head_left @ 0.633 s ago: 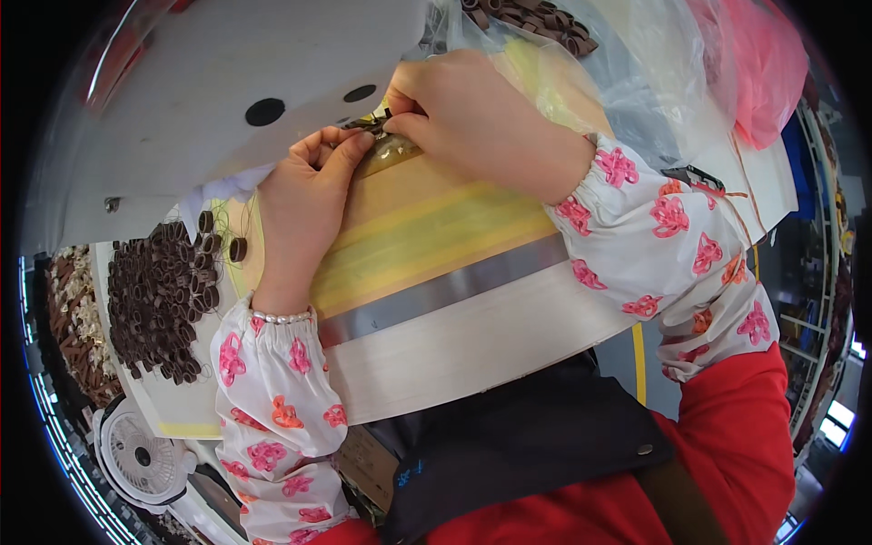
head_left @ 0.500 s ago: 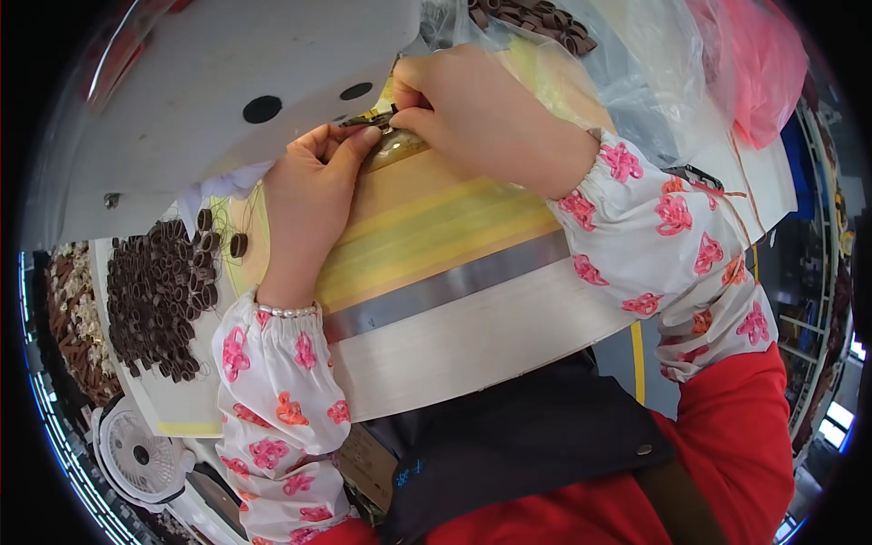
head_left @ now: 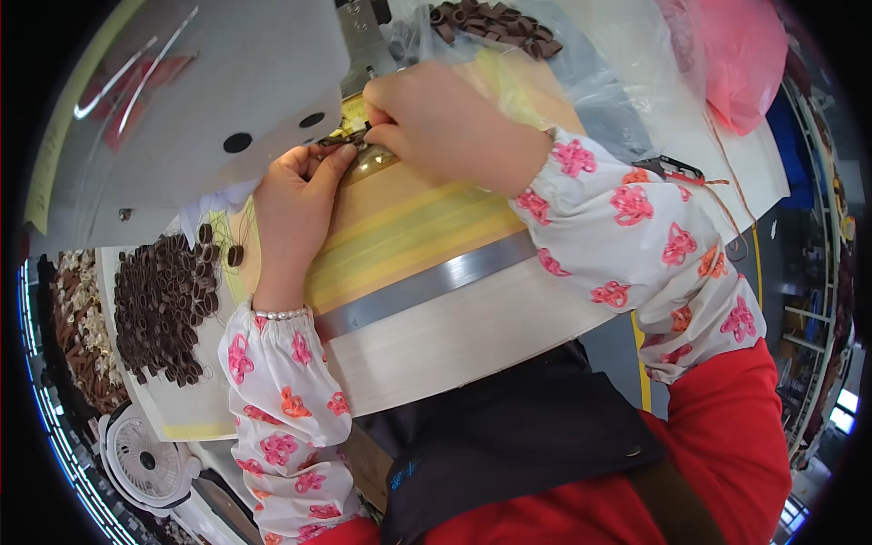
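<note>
A small dark strip [head_left: 341, 140] lies between the two hands at the far edge of the tabletop [head_left: 472, 318], its long axis running roughly left to right with a slight rise toward the right. The left hand [head_left: 295, 195] pinches its left end between closed fingertips; the right hand [head_left: 436, 123] has its grip closed tight on the right end. The strip sits just under the grey machine housing [head_left: 200, 100], which overhangs the spot and hides part of it. A metal band [head_left: 427, 283] crosses the tabletop below the hands. To the left lies a heap of dark brown loops [head_left: 163, 304] on a pale tray [head_left: 173, 413], with a small white fan [head_left: 145, 459] below. More brown loops [head_left: 490, 23] sit in clear plastic at the top, beside a pink bag [head_left: 736, 54].
</note>
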The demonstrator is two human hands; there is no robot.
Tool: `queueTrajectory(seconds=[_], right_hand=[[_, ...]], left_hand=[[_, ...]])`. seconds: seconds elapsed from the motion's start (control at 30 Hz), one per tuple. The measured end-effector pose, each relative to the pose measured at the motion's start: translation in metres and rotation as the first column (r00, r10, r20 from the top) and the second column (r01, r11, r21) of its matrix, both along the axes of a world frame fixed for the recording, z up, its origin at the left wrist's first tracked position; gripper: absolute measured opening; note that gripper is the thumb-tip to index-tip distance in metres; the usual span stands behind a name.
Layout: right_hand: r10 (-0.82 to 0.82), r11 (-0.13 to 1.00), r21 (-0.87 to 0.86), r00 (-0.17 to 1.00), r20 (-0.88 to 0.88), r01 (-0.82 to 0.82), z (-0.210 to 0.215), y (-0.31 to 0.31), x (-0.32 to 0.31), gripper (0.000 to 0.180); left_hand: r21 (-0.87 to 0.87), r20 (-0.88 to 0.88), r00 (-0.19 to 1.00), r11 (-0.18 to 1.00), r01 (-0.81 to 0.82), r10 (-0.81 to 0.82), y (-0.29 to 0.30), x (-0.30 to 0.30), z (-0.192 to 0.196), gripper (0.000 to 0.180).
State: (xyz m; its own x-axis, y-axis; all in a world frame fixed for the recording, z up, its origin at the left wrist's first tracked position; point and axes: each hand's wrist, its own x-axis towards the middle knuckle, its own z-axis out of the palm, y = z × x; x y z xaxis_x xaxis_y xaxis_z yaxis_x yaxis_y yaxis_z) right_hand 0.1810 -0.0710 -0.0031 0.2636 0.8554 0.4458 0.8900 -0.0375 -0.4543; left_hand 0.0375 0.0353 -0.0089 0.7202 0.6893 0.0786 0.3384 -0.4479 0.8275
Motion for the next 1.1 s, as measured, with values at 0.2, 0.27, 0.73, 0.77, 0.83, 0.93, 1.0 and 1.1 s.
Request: queueTrajectory(seconds=[0.2, 0.27, 0.73, 0.77, 0.83, 0.93, 1.0, 1.1], right_hand=[[0.049, 0.989, 0.14, 0.998, 0.036, -0.054, 0.022, -0.013, -0.005, 0.015], [0.007, 0.975, 0.22, 0.999, 0.037, -0.015, 0.037, -0.028, 0.009, 0.014], [-0.23, 0.97, -0.01, 0.939, 0.256, 0.241, 0.007, -0.081, 0.119, 0.018], [-0.231, 0.967, -0.042, 0.931, 0.282, 0.252, 0.005, -0.081, 0.118, 0.018], [-0.218, 0.963, -0.08, 0.92, 0.326, 0.257, 0.013, -0.081, 0.116, 0.02], [-0.242, 0.954, -0.08, 0.9, 0.361, 0.289, 0.02, -0.082, 0.113, 0.019], [-0.223, 0.971, -0.034, 0.946, 0.236, 0.238, 0.033, -0.077, 0.1, 0.017], [-0.07, 0.997, -0.03, 0.994, -0.083, 0.068, 0.052, -0.069, 0.064, 0.015]], left_hand=[[0.204, 0.043, 0.999, 0.979, 0.018, -0.028, -0.014, -0.012, 0.012, 0.023], [0.38, 0.018, 0.996, 0.922, 0.074, -0.088, -0.025, -0.022, 0.016, 0.022], [0.689, -0.074, 0.996, 0.725, 0.023, 0.039, -0.001, -0.077, 0.033, 0.016], [0.695, -0.107, 0.994, 0.716, 0.062, 0.017, -0.01, -0.067, 0.032, 0.018], [0.665, -0.148, 0.986, 0.732, 0.151, -0.069, -0.02, -0.05, 0.028, 0.033], [0.675, 0.001, 0.997, 0.736, 0.056, -0.077, -0.024, -0.022, 0.008, 0.028], [0.642, 0.024, 0.999, 0.767, 0.008, -0.03, -0.022, -0.016, 0.003, 0.025], [0.577, 0.085, 0.994, 0.817, 0.002, -0.062, -0.019, -0.009, -0.003, 0.021]])
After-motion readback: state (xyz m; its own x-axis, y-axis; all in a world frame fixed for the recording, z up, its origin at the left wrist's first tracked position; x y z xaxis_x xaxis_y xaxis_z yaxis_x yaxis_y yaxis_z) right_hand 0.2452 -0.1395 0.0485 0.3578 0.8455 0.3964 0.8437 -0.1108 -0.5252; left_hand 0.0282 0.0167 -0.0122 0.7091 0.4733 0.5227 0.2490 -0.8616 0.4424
